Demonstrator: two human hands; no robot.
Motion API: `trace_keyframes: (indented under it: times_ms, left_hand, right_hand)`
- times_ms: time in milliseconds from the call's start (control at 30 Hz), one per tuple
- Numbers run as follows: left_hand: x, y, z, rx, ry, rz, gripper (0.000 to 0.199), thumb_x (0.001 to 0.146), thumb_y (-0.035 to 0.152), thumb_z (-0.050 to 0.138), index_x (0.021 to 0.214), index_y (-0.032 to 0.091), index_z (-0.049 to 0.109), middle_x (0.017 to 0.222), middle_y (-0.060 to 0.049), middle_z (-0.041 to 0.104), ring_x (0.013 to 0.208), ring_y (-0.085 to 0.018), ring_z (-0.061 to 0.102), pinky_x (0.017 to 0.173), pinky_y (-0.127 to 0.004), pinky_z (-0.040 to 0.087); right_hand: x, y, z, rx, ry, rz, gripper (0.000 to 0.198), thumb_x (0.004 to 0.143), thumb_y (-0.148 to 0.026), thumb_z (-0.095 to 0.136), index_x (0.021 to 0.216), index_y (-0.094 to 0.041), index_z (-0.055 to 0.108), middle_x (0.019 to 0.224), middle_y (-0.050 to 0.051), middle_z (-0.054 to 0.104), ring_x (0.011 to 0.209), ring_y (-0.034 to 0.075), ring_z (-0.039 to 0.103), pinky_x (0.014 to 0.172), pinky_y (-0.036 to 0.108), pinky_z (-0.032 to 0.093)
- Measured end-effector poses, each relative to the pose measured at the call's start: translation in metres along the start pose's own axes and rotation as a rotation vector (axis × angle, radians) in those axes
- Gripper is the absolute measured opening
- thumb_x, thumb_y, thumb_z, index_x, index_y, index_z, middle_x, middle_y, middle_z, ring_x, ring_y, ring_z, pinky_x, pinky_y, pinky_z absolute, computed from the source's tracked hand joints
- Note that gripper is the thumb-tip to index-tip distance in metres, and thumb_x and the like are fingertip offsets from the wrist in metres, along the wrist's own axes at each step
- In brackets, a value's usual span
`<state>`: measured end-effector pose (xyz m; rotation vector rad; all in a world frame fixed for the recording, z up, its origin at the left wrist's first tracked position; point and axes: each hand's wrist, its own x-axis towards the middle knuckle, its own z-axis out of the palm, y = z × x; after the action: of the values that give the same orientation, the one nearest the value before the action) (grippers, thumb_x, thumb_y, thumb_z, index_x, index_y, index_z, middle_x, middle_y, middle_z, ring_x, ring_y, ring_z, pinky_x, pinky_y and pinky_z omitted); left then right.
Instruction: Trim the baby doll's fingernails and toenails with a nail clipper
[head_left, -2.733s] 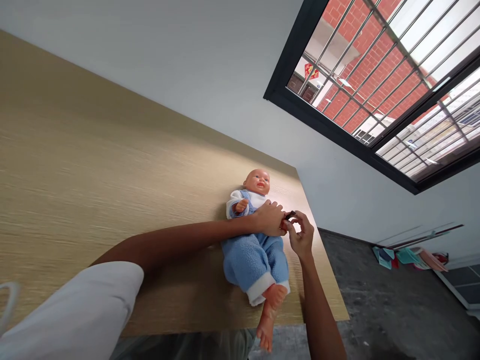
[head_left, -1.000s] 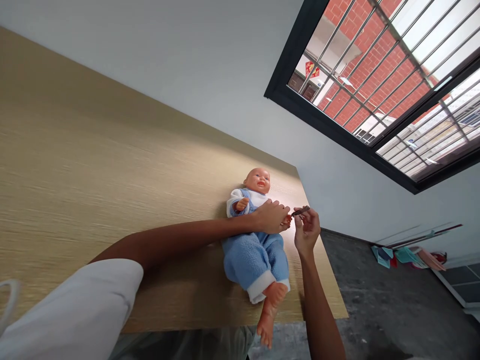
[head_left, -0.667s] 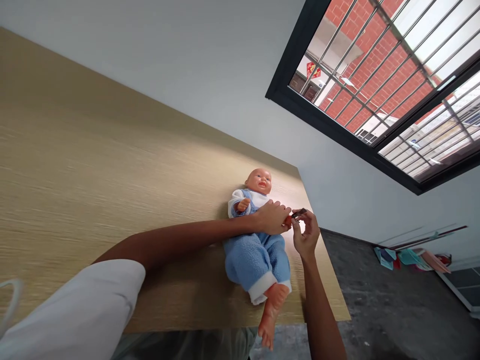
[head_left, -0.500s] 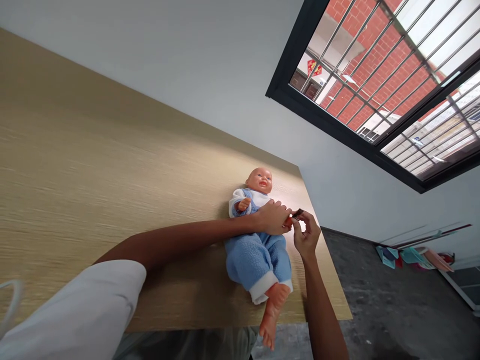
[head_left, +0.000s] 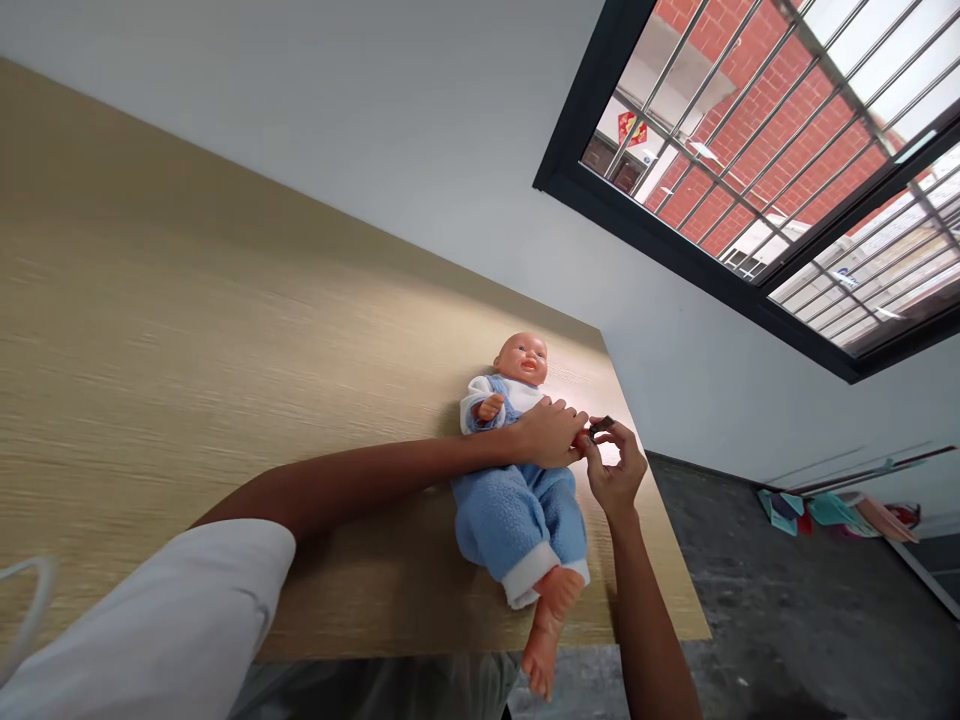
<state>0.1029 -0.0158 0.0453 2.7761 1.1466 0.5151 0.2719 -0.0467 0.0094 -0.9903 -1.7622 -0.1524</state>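
A baby doll [head_left: 501, 505] in blue fleece overalls and a white top lies on its back on the wooden table [head_left: 247, 330], its bare feet past the front edge. My left hand [head_left: 550, 433] reaches across its belly, fingers closed around the doll's far hand, of which only a bit of reddish plastic shows. In my right hand [head_left: 616, 470] a small dark nail clipper [head_left: 601, 426] is pinched between thumb and fingers. The clipper's end meets the doll's fingers; the exact contact is too small to make out.
A black-framed window [head_left: 697, 230] with metal bars is set in the pale wall beyond the table. Dustpans and brooms [head_left: 832, 508] lie on the dark floor [head_left: 765, 590] to the right. A white cable or handle [head_left: 34, 610] shows at the lower left.
My right hand has shifted slightly right and turned the nail clipper a little at the doll's hand. My left hand keeps its hold; the view has moved slightly.
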Motion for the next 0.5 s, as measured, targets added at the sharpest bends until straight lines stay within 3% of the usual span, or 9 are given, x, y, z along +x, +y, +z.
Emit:
trace_keyframes:
  times_ms: [200,500]
  left_hand:
    - [-0.0003,-0.0001,-0.0005,-0.003,-0.004,0.009,0.035,0.09,0.037,0.047,0.111,0.013,0.059,0.106,-0.016,0.067,0.101,-0.034,0.064,0.088,-0.047,0.049]
    - [0.0003,-0.0024,0.0033,0.035,-0.007,0.044,0.035,0.09,0.039,0.045,0.107,0.013,0.061,0.104,-0.015,0.068,0.098,-0.032,0.063,0.085,-0.046,0.05]
  right_hand:
    - [0.0016,-0.0002,-0.0004,0.024,0.004,-0.007,0.035,0.087,-0.024,0.067,0.12,-0.02,0.057,0.102,0.007,0.072,0.073,0.014,0.068,0.064,0.029,0.059]
    - [0.0007,-0.0023,0.0005,0.048,0.007,0.017,0.03,0.084,-0.027,0.071,0.108,-0.019,0.056,0.095,0.006,0.072,0.068,0.014,0.067,0.061,0.029,0.059]
